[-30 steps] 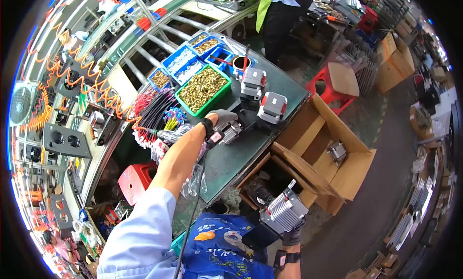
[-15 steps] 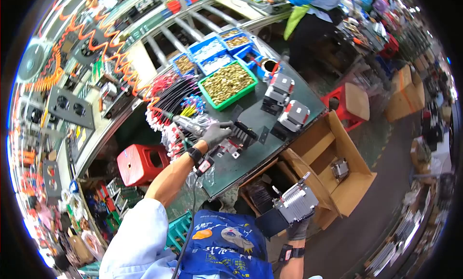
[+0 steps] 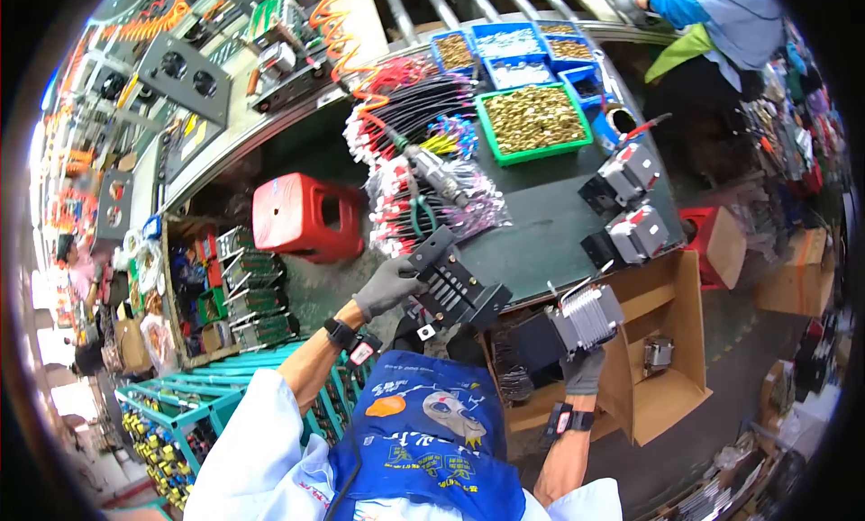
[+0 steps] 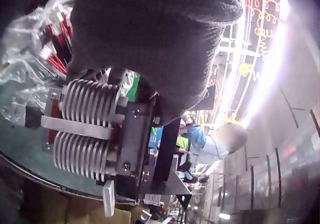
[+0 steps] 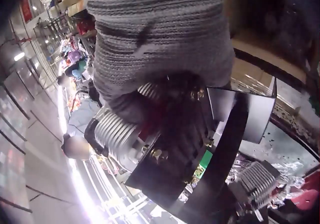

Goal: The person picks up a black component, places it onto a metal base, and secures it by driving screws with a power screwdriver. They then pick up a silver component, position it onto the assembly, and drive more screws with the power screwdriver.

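My gloved left hand (image 3: 392, 287) grips one side of a finned metal block on a black bracket (image 3: 450, 282), held in front of the table's near edge. In the left wrist view its stacked silver fins (image 4: 90, 104) and dark mounting plate (image 4: 134, 134) show below the glove. The gloved right hand (image 3: 584, 370) holds a similar finned block (image 3: 587, 318) from beneath, over the cardboard boxes. Its black bracket (image 3: 532, 345) points toward my left hand. The right palm hides part of this block in the right wrist view, where fins (image 5: 117, 134) stick out beside the glove.
Two more finned units (image 3: 631, 172) (image 3: 638, 235) stand on the table's right end. Behind are a green bin of brass fittings (image 3: 533, 120), blue bins (image 3: 512, 42) and bundled wires (image 3: 419, 107) beside a power driver (image 3: 437, 172). An open carton (image 3: 694, 341) and red stool (image 3: 302, 217) flank the table.
My left hand has lifted its block off the table and drawn it back toward my body, turning it. The right hand keeps its block. The head view has swung left.
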Action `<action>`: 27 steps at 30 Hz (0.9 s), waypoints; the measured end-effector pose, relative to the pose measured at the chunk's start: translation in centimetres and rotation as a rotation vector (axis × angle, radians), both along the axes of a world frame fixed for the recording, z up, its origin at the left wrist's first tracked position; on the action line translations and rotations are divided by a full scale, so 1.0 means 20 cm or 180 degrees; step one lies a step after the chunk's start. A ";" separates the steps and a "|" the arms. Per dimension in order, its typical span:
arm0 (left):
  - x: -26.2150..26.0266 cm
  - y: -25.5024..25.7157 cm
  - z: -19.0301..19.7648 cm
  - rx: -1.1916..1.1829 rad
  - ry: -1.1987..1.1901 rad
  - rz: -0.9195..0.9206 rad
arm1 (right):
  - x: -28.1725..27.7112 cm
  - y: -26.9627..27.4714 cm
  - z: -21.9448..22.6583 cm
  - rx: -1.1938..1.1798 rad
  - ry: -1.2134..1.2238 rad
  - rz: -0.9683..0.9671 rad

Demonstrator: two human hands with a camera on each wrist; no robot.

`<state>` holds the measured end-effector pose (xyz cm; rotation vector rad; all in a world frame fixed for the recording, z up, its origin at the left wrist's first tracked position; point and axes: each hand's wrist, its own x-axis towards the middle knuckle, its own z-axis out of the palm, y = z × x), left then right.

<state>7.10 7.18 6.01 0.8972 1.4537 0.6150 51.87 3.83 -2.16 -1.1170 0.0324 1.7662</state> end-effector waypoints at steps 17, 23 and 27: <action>-0.22 -0.09 -0.26 -0.0072 -0.0853 -0.0623 | -0.28 0.59 -0.08 0.0505 -0.0154 0.0522; -0.23 -0.13 -0.34 -0.0183 -0.0862 -0.0640 | -0.24 0.65 -0.23 0.0428 -0.0125 0.0440; -0.24 -0.11 -0.34 -0.0299 -0.0783 -0.0723 | -0.33 0.69 -0.08 0.0205 -0.0153 0.0132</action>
